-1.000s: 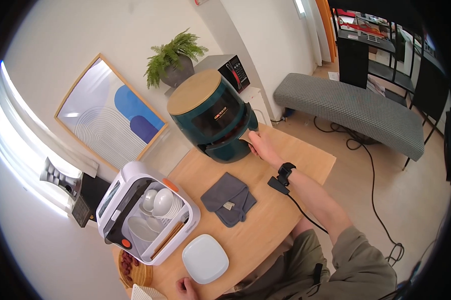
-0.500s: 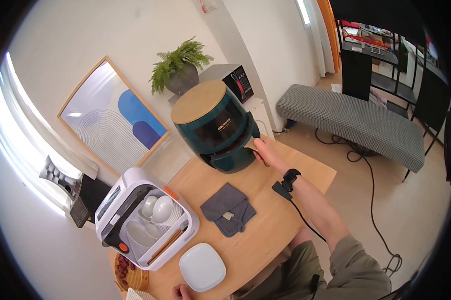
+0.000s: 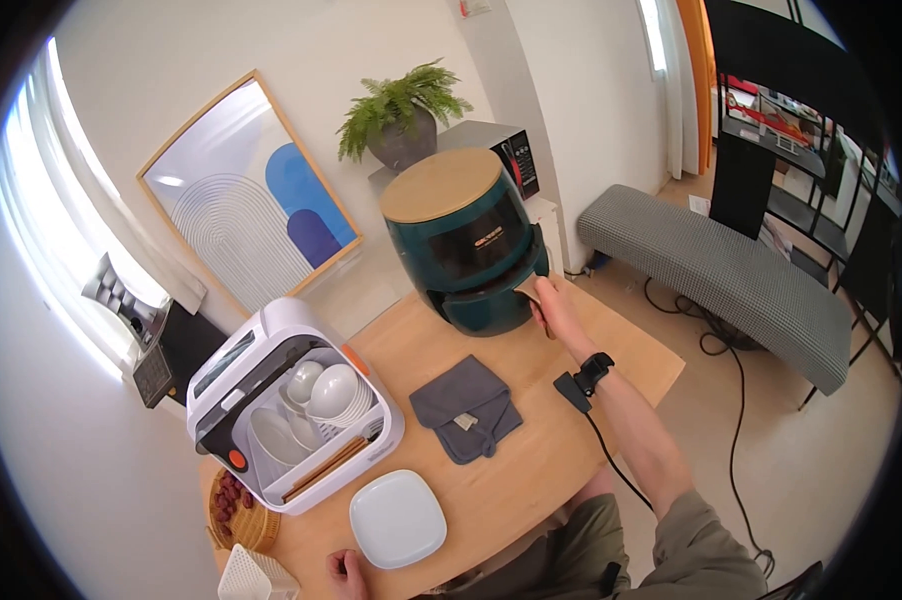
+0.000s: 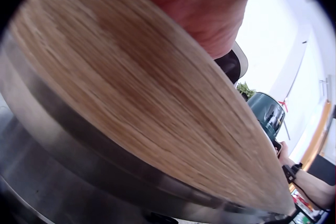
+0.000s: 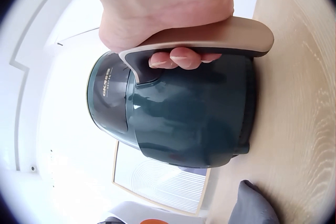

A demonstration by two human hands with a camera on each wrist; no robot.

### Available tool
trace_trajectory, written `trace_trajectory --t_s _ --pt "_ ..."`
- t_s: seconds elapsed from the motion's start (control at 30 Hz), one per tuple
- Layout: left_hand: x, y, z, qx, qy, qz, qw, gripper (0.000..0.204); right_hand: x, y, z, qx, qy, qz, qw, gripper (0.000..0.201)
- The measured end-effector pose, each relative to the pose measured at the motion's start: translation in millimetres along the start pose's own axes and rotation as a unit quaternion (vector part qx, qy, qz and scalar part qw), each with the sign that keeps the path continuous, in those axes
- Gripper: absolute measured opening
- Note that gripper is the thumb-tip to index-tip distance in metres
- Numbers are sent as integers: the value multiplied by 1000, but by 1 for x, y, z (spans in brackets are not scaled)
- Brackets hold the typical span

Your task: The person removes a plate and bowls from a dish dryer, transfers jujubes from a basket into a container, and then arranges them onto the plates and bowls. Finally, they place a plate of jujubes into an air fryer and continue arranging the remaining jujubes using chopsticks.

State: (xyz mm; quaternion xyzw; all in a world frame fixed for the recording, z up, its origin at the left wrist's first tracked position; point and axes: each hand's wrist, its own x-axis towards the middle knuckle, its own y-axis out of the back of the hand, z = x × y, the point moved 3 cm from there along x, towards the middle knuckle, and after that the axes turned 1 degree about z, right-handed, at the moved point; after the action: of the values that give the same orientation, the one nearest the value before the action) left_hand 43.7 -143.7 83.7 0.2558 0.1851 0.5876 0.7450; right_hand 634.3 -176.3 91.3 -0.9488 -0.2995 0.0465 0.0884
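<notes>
A dark green air fryer [image 3: 461, 245] with a wood-coloured lid stands at the far side of the table. My right hand [image 3: 558, 310] grips its front handle [image 5: 210, 37]; in the right wrist view the fingertips [image 5: 184, 58] show curled under the tan grip. The basket front [image 5: 189, 113] sits against the fryer's body. At the table's near edge, my left hand [image 3: 348, 575] rests with loosely curled fingers and holds nothing. Beside it lies a pale square plate [image 3: 398, 519]. The left wrist view shows the wooden tabletop [image 4: 142, 87] close up, that hand's fingers mostly hidden.
A folded grey cloth [image 3: 468, 408] lies mid-table. To the left stands a white dish cabinet [image 3: 381, 455], lid raised, holding bowls, plates and chopsticks. A wicker basket [image 3: 256, 530] of dark red fruit and a white perforated basket [image 3: 254, 578] sit at the near left corner.
The head view has shifted, so the scene sits further right. My right hand stays on the air fryer's handle, and my left hand stays at the table's edge.
</notes>
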Motion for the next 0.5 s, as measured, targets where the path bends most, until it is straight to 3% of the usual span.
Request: trace_trajectory --t_s 0.1,0.23,0.3,0.37,0.5 --pt "0 1 -5 5 13 11 1000 20 2 -6 1 -15 29 -16 999 42" --pt "1 -1 -5 -37 32 0 999 22 -6 -24 -1 -57 -14 9 998 36" --pt "1 -1 -10 -46 54 9 997 23 0 -25 5 -10 -13 37 999 35" --pt "2 -2 -12 -52 45 59 996 20 3 -25 5 -17 2 9 1000 35" --pt "3 -3 -18 -80 44 59 994 13 6 -23 4 9 -3 31 999 38"
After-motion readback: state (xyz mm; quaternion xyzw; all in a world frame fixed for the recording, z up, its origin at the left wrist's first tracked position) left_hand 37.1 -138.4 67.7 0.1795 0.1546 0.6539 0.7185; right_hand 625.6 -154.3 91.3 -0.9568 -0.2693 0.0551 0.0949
